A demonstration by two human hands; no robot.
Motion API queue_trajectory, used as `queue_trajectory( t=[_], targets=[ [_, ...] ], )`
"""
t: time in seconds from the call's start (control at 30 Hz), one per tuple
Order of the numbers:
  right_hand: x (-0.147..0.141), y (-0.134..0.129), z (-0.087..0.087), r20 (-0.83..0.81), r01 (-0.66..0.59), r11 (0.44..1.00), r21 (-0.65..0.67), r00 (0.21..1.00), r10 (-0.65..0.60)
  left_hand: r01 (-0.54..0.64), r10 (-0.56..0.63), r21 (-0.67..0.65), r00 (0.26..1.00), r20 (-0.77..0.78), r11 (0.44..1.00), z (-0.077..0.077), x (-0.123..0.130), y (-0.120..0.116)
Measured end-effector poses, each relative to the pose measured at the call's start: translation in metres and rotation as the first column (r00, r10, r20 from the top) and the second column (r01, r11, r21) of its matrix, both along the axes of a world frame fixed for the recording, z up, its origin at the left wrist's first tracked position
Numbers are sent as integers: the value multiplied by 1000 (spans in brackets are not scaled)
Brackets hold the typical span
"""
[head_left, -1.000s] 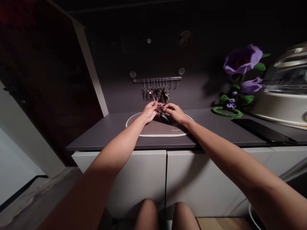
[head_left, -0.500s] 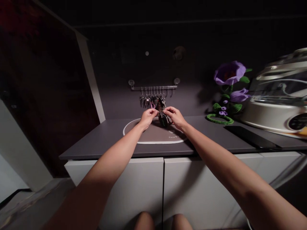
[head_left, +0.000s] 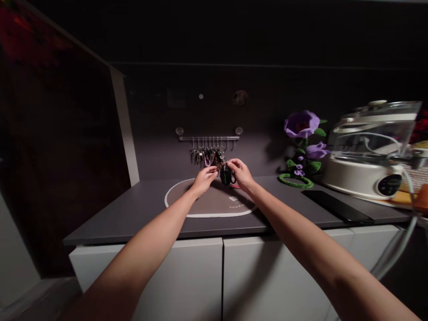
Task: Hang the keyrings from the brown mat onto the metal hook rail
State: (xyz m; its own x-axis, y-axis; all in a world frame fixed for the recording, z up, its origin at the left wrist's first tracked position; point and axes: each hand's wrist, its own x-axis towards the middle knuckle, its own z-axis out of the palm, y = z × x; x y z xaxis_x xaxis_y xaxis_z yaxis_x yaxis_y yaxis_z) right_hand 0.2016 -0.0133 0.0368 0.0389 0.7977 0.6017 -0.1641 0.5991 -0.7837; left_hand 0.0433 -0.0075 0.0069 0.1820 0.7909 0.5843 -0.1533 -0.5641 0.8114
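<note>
Above one oval mat [head_left: 203, 204], two hands [head_left: 203, 180] [head_left: 241, 174] pinching one key bunch [head_left: 226, 176], one clear rail [head_left: 200, 138] behind.

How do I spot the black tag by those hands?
Find the dark counter with the brown, white-edged mat. Look over the mat, between the left hand and the right hand, for the black tag. Its green marks and its spot in front set it apart from the keys hanging on the clear rail behind.

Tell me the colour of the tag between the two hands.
The tag is black with small green marks, seen best in the head view.
</note>
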Motion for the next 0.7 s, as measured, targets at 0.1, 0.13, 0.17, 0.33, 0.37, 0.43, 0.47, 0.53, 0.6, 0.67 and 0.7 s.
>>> queue_trajectory(
  t=[0.1,0.13,0.17,0.33,0.37,0.43,0.47,0.53,0.6,0.67,0.7],
  targets=[
    [5,7,3,-34,33,999,15,999,-33,-72,72,4,996,-54,997,-4,2,3],
    [7,10,5,-46,47,999,20,998,-46,-96,96,7,993,-66,995,-6,3,5],
    [8,13,7,-57,62,998,26,997,-60,-118,118,10,990,-75,993,-7,3,7],
    [14,29,18,-84,132,991,20,988,-130,-226,233,69,961,-146,972,-15,6,16],
    [15,32,20,-90,140,990,9,986,-139,-242,254,88,952,-168,966,-17,7,17],
    [16,40,26,-101,154,988,-15,983,-155,-267,290,130,932,-217,955,-19,8,18],
    [17,44,29,-102,164,986,-24,981,-166,-276,306,150,921,-242,949,-20,9,18],
    [17,52,35,-90,198,980,-22,976,-199,-287,332,187,898,-288,939,-21,10,17],
    [16,60,40,-80,232,973,-1,970,-231,-289,347,215,881,-322,933,-21,10,16],
    [15,68,44,-82,252,968,16,965,-250,-289,356,232,870,-342,929,-21,10,16],
    [14,71,46,-88,258,966,19,963,-255,-292,361,236,866,-347,927,-21,10,15]
  ],
)
